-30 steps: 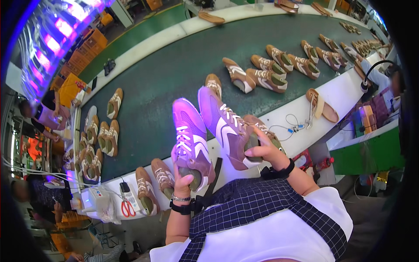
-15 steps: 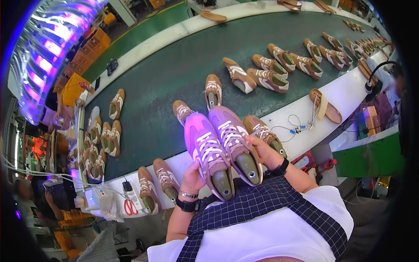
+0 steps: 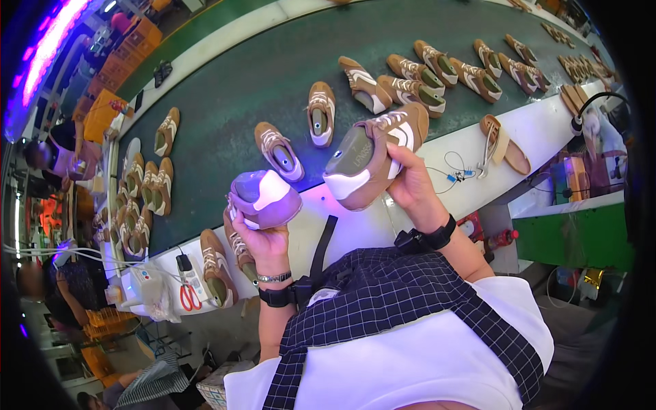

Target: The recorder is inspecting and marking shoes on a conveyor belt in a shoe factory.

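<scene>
My left hand [image 3: 263, 240] is closed around a brown sneaker [image 3: 279, 198], which is tipped so its white heel patch faces up and right. In my right hand [image 3: 414, 186] is a second brown sneaker [image 3: 393, 133] with white laces and a white side stripe. Its toe points away to the right, and a green shoe last fills its opening. The two held sneakers are apart, above the near edge of the bench. Just beyond them, two more sneakers stand on the dark green belt, one nearer [image 3: 279, 152] and one farther [image 3: 320, 115].
More sneakers [image 3: 413, 92] stand along the belt [image 3: 225, 130] to the right, with others [image 3: 157, 186] at its left end. On the white bench rim lie a sandal [image 3: 506, 145], thin wires [image 3: 459, 174], red scissors [image 3: 189, 295] and a sneaker [image 3: 217, 268] near my left arm.
The two held sneakers were side by side, toes away; now they are separated and tilted, heels showing. The sneaker beside my right hand no longer shows there. The view has shifted slightly.
</scene>
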`<state>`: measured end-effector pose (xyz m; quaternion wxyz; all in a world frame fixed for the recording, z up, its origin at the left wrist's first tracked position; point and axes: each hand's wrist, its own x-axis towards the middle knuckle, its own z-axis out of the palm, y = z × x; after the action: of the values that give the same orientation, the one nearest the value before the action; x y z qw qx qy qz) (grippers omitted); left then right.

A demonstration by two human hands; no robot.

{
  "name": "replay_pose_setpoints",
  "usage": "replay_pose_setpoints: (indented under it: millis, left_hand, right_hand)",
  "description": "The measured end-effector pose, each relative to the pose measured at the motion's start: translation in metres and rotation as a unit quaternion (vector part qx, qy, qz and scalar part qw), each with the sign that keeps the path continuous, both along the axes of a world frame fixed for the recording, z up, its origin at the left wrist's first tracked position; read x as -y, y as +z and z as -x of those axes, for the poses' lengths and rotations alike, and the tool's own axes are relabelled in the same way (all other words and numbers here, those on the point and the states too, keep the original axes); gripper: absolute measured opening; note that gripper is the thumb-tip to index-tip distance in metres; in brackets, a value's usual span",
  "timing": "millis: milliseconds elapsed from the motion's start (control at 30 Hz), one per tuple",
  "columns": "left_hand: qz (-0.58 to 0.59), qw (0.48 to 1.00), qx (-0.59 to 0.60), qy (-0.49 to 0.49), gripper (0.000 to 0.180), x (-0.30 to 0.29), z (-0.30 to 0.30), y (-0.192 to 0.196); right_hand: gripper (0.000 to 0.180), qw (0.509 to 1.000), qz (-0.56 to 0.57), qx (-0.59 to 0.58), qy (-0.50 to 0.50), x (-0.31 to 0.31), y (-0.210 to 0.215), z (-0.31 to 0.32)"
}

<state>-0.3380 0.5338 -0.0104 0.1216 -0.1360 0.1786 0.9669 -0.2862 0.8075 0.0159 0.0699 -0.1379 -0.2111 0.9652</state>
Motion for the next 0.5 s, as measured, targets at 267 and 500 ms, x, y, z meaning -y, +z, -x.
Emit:
replay_pose_setpoints:
  millis: [267, 500]
  left_hand:
    - [0.121, 0.989, 0.081, 0.031, 0.049, -0.008, -0.018, -0.004]
    - [0.139, 0.986, 0.09, 0.023, 0.051, -0.015, -0.021, -0.001]
  right_hand:
    - [0.045, 0.997, -0.043, 0.069, -0.01, 0.031, 0.002, -0.006]
    - [0.046, 0.997, -0.062, 0.048, -0.002, 0.038, 0.007, -0.01]
